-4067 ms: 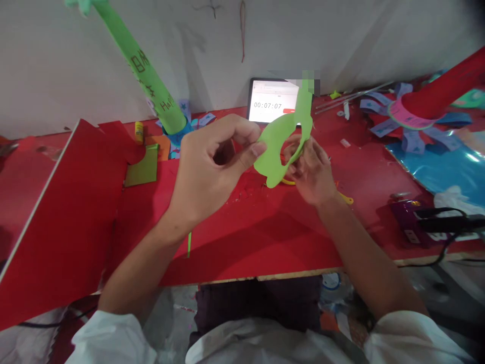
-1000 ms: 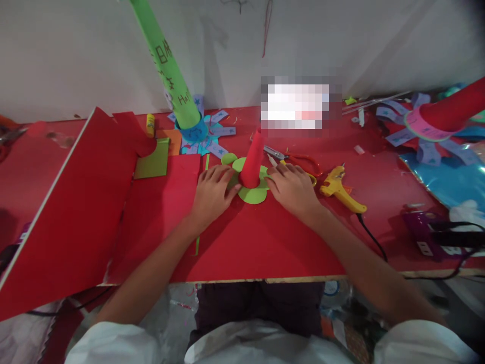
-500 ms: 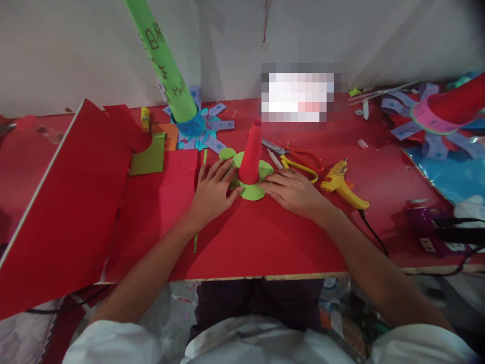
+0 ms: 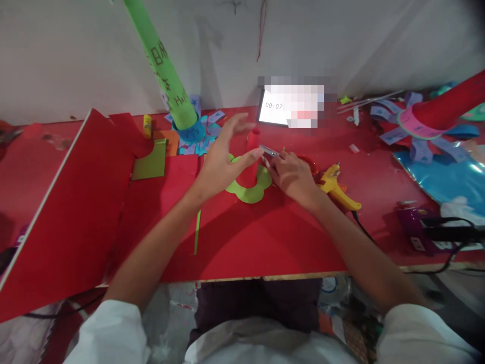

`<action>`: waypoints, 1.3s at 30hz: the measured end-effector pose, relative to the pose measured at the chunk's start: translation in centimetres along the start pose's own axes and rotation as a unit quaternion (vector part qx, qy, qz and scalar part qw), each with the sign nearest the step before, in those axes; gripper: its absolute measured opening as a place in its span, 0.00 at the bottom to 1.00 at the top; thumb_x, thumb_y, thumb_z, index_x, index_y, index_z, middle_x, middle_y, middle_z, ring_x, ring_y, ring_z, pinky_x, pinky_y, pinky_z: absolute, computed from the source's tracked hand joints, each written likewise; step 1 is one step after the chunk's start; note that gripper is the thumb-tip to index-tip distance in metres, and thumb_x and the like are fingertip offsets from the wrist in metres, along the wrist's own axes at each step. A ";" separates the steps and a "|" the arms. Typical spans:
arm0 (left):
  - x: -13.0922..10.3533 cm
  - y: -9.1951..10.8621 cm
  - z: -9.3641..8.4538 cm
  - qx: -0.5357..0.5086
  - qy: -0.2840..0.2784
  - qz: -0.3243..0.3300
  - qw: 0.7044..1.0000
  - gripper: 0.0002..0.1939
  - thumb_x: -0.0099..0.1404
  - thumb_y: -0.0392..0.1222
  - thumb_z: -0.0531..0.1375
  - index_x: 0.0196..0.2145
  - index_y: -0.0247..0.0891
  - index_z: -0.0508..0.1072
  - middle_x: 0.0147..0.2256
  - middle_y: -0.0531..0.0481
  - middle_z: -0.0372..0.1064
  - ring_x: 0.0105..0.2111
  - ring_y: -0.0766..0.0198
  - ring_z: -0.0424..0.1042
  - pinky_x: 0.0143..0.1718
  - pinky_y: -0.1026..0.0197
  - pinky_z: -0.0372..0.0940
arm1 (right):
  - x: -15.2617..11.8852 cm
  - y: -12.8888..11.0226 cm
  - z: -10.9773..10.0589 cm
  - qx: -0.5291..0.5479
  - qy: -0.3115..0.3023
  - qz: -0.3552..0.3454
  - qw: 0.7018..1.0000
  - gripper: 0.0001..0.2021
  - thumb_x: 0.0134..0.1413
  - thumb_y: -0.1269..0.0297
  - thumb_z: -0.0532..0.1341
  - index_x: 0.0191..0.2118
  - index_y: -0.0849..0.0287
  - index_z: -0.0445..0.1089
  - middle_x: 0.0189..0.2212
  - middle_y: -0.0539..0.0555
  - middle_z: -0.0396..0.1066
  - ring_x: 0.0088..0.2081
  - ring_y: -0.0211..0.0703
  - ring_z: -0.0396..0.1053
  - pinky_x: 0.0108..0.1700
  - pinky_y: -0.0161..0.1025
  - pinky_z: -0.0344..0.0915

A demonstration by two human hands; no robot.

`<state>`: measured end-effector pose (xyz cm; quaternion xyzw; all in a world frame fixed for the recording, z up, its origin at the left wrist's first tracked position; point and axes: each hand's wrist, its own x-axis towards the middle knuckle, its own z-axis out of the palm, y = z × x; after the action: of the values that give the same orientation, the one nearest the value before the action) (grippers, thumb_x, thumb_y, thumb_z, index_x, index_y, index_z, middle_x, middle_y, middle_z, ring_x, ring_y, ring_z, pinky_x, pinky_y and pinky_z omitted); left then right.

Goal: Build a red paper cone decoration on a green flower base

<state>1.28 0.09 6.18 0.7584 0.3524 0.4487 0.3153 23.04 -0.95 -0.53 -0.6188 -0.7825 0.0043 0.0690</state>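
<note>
A red paper cone (image 4: 248, 174) stands upright on the middle of a green flower-shaped paper base (image 4: 248, 194). My left hand (image 4: 223, 159) is raised beside the cone with its fingers apart and nothing in it. Its thumb crosses in front of the cone; whether it touches cannot be told. My right hand (image 4: 293, 174) is low over the table to the right of the flower, its fingers loosely bent and apart, slightly blurred. Close to its fingertips are the blades of a pair of scissors (image 4: 270, 150). The yellow-handled tool there is mostly hidden under this hand.
A yellow glue gun (image 4: 337, 188) lies at right. Behind stands a green paper tube (image 4: 168, 71) on a blue base; a red tube (image 4: 449, 106) is at far right. A red board (image 4: 64, 217) leans at left, near a glue stick (image 4: 147, 125). A screen (image 4: 273, 108) stands at the back.
My left hand has lifted off the flower and come up beside the cone. My right hand has slid off the petal, right and slightly up, over the tools. The view has shifted slightly.
</note>
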 end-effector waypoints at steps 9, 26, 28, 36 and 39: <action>2.1 -0.1 3.1 -0.165 0.003 -0.053 0.985 0.15 0.68 0.45 0.67 0.49 0.44 0.68 0.28 0.58 0.64 0.28 0.65 0.72 0.36 0.59 0.71 | 0.4 -0.7 0.6 -0.020 -0.012 0.015 1.000 0.14 0.69 0.65 0.52 0.49 0.65 0.72 0.46 0.68 0.77 0.48 0.56 0.72 0.43 0.45 0.58; 2.5 -2.5 4.5 -0.224 0.019 0.027 0.974 0.16 0.69 0.52 0.67 0.31 0.41 0.68 0.22 0.58 0.61 0.18 0.72 0.62 0.21 0.64 0.60 | -0.5 -0.8 1.5 0.387 0.134 -0.072 0.909 0.20 0.68 0.45 0.60 0.30 0.55 0.68 0.28 0.53 0.73 0.31 0.44 0.68 0.38 0.42 0.63; 2.4 -2.4 4.5 -0.228 0.020 0.029 0.973 0.18 0.69 0.54 0.67 0.31 0.41 0.68 0.23 0.59 0.60 0.18 0.73 0.61 0.21 0.65 0.59 | -0.4 -1.0 1.6 0.391 0.128 -0.076 0.908 0.21 0.69 0.45 0.59 0.30 0.55 0.67 0.27 0.52 0.71 0.30 0.43 0.66 0.37 0.41 0.62; 2.3 -2.3 4.6 -0.224 0.019 0.037 0.974 0.19 0.68 0.55 0.67 0.30 0.41 0.67 0.24 0.58 0.60 0.18 0.74 0.61 0.21 0.64 0.59 | -0.8 -1.1 1.8 0.394 0.153 -0.094 0.902 0.19 0.69 0.49 0.59 0.29 0.55 0.67 0.25 0.50 0.70 0.28 0.41 0.64 0.35 0.40 0.60; 2.3 -2.1 4.5 -0.224 0.015 0.040 0.974 0.19 0.69 0.55 0.67 0.31 0.40 0.68 0.23 0.58 0.60 0.18 0.73 0.61 0.21 0.64 0.59 | -0.5 -1.1 2.0 0.393 0.182 -0.090 0.897 0.18 0.70 0.50 0.60 0.30 0.55 0.68 0.27 0.51 0.72 0.29 0.41 0.66 0.36 0.40 0.60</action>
<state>5.63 2.45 3.74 0.6753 0.2171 0.5396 0.4535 21.86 -1.54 -2.51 -0.4583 -0.7430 0.1926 0.4482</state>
